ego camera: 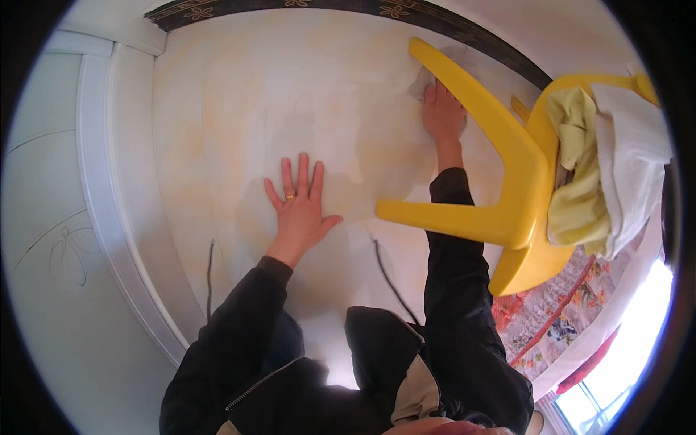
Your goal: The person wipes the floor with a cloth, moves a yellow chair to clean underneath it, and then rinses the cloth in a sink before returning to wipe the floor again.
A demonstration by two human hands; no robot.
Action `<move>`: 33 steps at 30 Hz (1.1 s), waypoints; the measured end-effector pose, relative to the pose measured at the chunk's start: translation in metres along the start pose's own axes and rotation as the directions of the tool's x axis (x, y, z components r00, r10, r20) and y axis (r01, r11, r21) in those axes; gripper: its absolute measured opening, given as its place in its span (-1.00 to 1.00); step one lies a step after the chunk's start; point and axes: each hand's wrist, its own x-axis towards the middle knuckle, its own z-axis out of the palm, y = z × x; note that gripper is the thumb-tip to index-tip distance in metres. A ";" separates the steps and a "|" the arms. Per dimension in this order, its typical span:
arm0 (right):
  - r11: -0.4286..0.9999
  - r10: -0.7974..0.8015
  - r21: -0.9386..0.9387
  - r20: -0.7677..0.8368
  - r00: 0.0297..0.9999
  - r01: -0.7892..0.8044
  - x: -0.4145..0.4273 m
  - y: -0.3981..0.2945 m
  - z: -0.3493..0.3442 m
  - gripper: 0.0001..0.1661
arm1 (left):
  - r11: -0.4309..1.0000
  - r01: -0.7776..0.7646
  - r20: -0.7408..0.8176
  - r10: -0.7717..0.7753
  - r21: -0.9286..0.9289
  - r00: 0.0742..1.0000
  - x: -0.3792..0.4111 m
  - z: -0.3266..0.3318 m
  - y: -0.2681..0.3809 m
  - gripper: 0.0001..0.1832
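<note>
My left hand point(300, 212) lies flat on the pale glossy floor tiles point(244, 109), fingers spread, a gold-coloured ring on one finger, nothing in it. Farther forward and to the right, my right hand point(444, 114) presses a greyish cloth point(421, 81) against the floor near the dark border. Part of that cloth and the fingertips are hidden behind a leg of a yellow plastic stool point(522, 179). The stool crosses in front of my right forearm. A yellow-green cloth point(579, 212) and a white cloth point(625, 163) hang over the stool.
A dark patterned border strip point(348, 6) runs along the far edge of the floor. On the left stands a pale panelled door or cabinet front point(49, 190) with a white frame point(109, 179). Floral fabric point(565, 310) and a bright window point(625, 337) are at the lower right.
</note>
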 end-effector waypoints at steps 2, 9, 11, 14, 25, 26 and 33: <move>0.993 -0.092 -0.079 0.014 0.996 0.093 0.026 -0.007 -0.002 -0.36 | 0.999 0.034 0.010 -0.034 -0.002 0.999 -0.003 -0.003 -0.004 0.19; 0.926 -0.101 -0.376 -0.228 0.968 0.008 0.047 0.055 0.056 -0.38 | 0.999 0.031 -0.063 -0.031 -0.010 0.998 -0.006 -0.004 -0.010 0.15; 0.749 -0.227 -0.662 -0.256 0.940 0.001 0.032 0.089 0.068 -0.34 | 0.999 0.038 -0.071 -0.038 0.003 0.997 -0.005 -0.003 -0.009 0.15; 0.563 -0.167 -0.826 -0.122 0.978 -0.007 0.001 0.138 0.064 -0.25 | 0.999 -0.041 -0.066 0.039 -0.027 0.997 0.002 -0.001 -0.001 0.16; 0.822 0.530 -0.381 0.241 0.813 -0.423 -0.162 -0.045 -0.059 -0.19 | 1.000 0.000 -0.077 0.000 -0.001 0.997 -0.009 0.001 -0.005 0.19; 0.798 0.568 -0.408 0.261 0.780 -0.444 -0.203 -0.049 -0.061 -0.21 | 1.000 0.009 -0.059 -0.009 0.011 0.998 -0.007 0.000 -0.005 0.19; 0.722 0.590 0.428 0.028 0.807 -0.543 -0.205 -0.013 -0.068 -0.53 | 1.000 0.031 -0.037 -0.031 0.002 0.999 -0.004 -0.006 -0.003 0.16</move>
